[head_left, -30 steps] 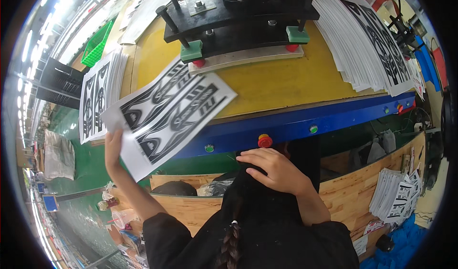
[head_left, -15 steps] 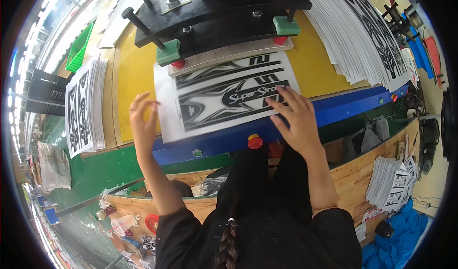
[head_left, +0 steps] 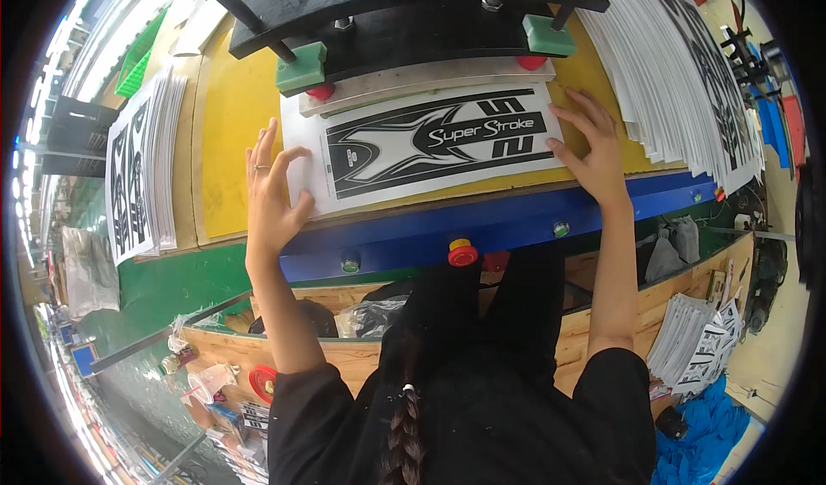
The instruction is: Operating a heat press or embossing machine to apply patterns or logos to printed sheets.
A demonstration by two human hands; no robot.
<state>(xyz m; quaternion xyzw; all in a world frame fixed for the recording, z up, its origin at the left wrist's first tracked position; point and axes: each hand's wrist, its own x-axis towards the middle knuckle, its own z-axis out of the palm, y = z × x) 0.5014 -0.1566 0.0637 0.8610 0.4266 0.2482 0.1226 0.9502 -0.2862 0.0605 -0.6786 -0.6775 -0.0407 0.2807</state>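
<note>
A white sheet (head_left: 303,175) printed with black and grey graphics lies on the yellow press bed, its far part under the metal bar (head_left: 439,85) of a black press (head_left: 413,30). At the sheet's left edge is my left hand (head_left: 275,188), open, its thumb and forefinger over the white margin. My right hand (head_left: 595,145) is open too, fingers spread at the sheet's right edge, with the fingertips on or just above it. Whether either hand presses on the paper, I cannot tell.
Printed sheets are stacked at the left (head_left: 144,175) and in a taller right-hand pile (head_left: 658,80). A red push button (head_left: 462,253) and green buttons (head_left: 561,228) line the blue front rail (head_left: 396,237). Green blocks (head_left: 301,68) hang from the press. Below right lies blue material (head_left: 705,433).
The sheet has slid farther under the press and lies straighter. My right hand has moved right, from over the print to the sheet's right edge. My left hand has come onto the left margin.
</note>
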